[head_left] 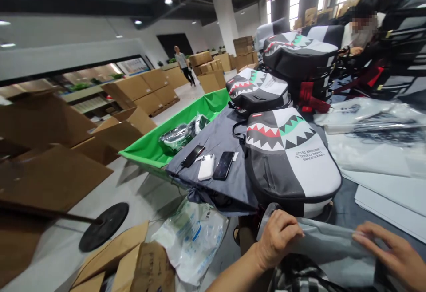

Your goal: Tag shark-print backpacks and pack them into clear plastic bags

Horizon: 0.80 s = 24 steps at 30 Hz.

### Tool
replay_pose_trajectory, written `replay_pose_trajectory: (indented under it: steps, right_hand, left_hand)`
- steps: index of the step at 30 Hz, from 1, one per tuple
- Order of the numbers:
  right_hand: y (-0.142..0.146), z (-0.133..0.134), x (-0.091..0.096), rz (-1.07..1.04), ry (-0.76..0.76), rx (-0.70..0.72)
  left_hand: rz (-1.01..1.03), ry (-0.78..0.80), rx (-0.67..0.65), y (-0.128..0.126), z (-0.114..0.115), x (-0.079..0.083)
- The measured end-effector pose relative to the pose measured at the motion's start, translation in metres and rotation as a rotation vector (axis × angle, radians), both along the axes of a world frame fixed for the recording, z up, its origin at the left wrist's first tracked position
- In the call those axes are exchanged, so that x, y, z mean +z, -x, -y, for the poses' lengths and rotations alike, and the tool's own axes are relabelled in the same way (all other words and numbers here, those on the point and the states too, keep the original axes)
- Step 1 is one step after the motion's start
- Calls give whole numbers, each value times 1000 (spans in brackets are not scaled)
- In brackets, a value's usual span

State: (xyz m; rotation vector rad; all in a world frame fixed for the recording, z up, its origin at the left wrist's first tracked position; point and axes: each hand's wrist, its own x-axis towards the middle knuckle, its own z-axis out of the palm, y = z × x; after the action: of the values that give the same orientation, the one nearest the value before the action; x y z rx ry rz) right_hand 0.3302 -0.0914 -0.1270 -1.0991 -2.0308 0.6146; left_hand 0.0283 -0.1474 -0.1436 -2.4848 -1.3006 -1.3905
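My left hand (279, 238) pinches one side of the mouth of a greyish, see-through plastic bag (333, 243). At the bag's other side, my right hand (388, 250) grips its edge between thumb and fingers, so the rim stretches between both hands. Below the bag shows some black-and-white patterned fabric (299, 272); whether it is inside the bag I cannot tell. Just beyond my hands lies a grey-and-white backpack (293, 159) with a red and green shark-mouth print. Two similar packs, a smaller bag (258, 88) and a backpack stack (296, 54), sit farther back.
Phones (223, 165) and a white power bank (206, 167) lie on grey cloth (236, 190). A green-lined bin (146, 152) holds wrapped goods. Plastic bags (376, 136) and white sheets (389, 203) lie right. Cartons (143, 261) stand left. Another person (362, 34) sits across.
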Motion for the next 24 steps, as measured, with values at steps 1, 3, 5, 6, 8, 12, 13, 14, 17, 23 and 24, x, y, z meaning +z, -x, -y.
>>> replay_pose_trajectory:
  steps: [1,3,5,6,8,12,13,14,17,23,24]
  right_hand:
    - [2,-6,5,-56,54,-17]
    - [14,-19,12,-162,99,-74]
    - [33,-32,13,-237,79,-120]
    - [42,-38,11,-258,57,-130]
    - [57,-45,3,-275,-9,-152]
    - [65,-36,-13,-233,-272,-326]
    - [64,-29,-14,-211,-375,-380]
    - [63,-21,-15,-181,-477,-411]
    - [65,5,-16,-48,-684,-329]
    - [81,10,-24,177,-763,-181]
    - [81,5,-23,182,-789,-160]
  left_hand:
    - [21,0,-9,0,1,3]
    - [48,-24,-11,-1,1,6]
    - [43,-84,25,-3,1,6]
    - [18,-111,55,-4,0,6]
    - [-68,-149,115,-6,0,4]
    - [-227,-109,171,-7,2,4]
    - [-238,-89,190,-8,3,5]
    - [-245,-67,206,-9,3,5]
    - [-206,-74,238,-13,4,7]
    - [-175,-124,208,-12,3,10]
    - [-179,-114,186,-10,3,11]
